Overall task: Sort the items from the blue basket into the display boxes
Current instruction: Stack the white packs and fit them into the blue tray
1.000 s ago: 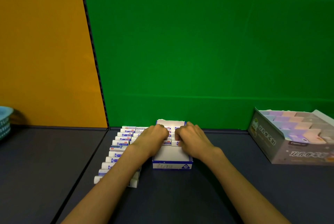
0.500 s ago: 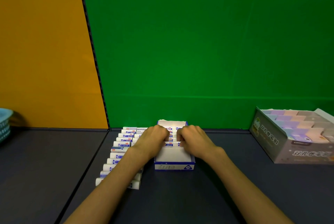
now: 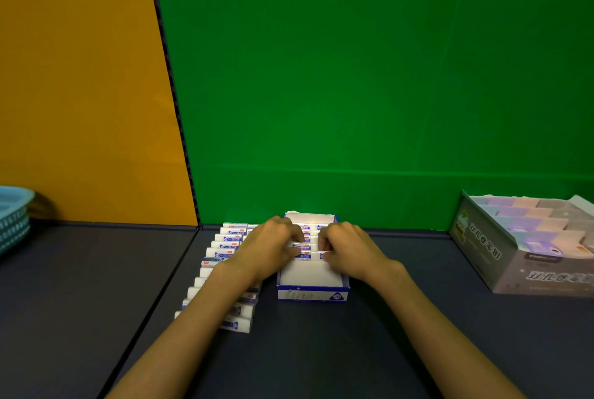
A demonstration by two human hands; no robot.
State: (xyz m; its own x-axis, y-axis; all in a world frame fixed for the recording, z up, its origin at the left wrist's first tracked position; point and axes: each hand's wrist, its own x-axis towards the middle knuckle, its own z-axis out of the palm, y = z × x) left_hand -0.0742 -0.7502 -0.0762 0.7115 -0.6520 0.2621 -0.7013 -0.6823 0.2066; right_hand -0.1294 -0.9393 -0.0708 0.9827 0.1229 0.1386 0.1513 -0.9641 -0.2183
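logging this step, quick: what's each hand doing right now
Left hand: fingers curled on the erasers in the blue-and-white box.
Right hand: fingers curled on the same erasers.

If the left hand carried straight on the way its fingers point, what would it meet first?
The left hand points rightward across the blue-and-white box, fingers curled on the erasers inside. It would probably meet the right hand facing it first, though depth is unclear.

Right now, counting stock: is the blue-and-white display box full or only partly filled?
Partly filled. Erasers fill the far half of the blue-and-white display box; its near half shows bare white floor.
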